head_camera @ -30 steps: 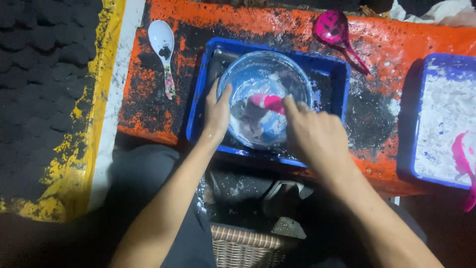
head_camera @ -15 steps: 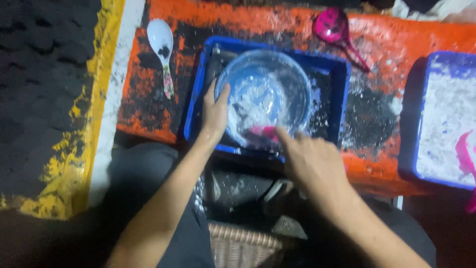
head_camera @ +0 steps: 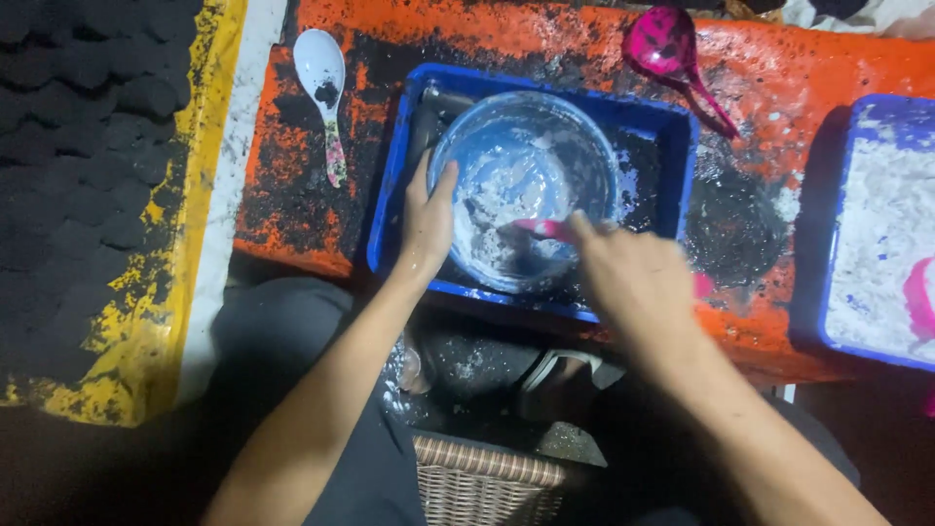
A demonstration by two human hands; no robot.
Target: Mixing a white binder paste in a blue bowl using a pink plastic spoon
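Observation:
A clear blue bowl (head_camera: 526,127) holding wet white and grey paste sits inside a blue tray (head_camera: 672,146) on an orange, soot-stained surface. My left hand (head_camera: 426,222) grips the bowl's left rim, thumb over the edge. My right hand (head_camera: 633,278) is at the bowl's near right side, closed on a pink spoon (head_camera: 541,228) whose head lies in the paste.
A white spoon (head_camera: 321,88) lies left of the tray, a dark pink ladle (head_camera: 667,49) behind it. A second blue tray (head_camera: 838,321) of white powder with a pink scoop (head_camera: 920,297) stands at right. A wicker basket (head_camera: 487,482) is below, black lumps (head_camera: 88,127) at left.
My right hand has swept the pink spoon around inside the bowl, from the middle to the near rim and back up to the right. My left hand kept its hold.

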